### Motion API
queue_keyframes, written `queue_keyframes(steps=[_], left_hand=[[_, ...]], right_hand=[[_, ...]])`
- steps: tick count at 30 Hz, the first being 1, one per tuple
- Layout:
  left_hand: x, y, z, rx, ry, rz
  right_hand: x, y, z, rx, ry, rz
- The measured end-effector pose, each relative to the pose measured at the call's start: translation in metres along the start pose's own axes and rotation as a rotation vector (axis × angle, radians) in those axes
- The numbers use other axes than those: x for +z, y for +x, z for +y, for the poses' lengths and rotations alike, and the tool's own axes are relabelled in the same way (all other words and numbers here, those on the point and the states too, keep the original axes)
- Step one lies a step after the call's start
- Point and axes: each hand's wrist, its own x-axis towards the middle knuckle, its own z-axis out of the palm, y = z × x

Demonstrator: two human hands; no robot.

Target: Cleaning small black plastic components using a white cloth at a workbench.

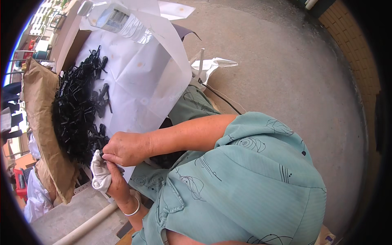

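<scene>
We see small dk pc (102, 155), mostly hidden, pinched by R hand (127, 148).
L hand (116, 179) adjacent, can't tell grip; blk heap (75, 110), btl (118, 21) nearby.

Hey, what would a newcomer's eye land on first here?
The heap of black pieces on the white sheet, at left, would probably catch the eye first. By its lower edge, the right hand and left hand meet, white cloth on the left one. A clear bottle lies upper left.

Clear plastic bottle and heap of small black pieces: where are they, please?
Clear plastic bottle (117, 20), head view: middle of its body.
Heap of small black pieces (76, 108), head view: its middle.
</scene>
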Motion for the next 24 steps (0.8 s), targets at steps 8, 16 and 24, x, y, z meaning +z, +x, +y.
queue_keyframes(steps=[8,16,24], left_hand=[[0.000,-0.001,0.002,-0.027,0.066,-0.103],[-0.014,0.012,-0.002,-0.231,-0.522,-0.045],[-0.018,-0.002,-0.006,-0.406,-0.251,-0.195]], right_hand=[[-0.001,-0.007,0.006,0.063,0.078,0.072],[-0.014,-0.012,0.019,-0.106,-0.025,-0.008],[-0.025,-0.014,0.010,-0.355,0.174,0.027]])
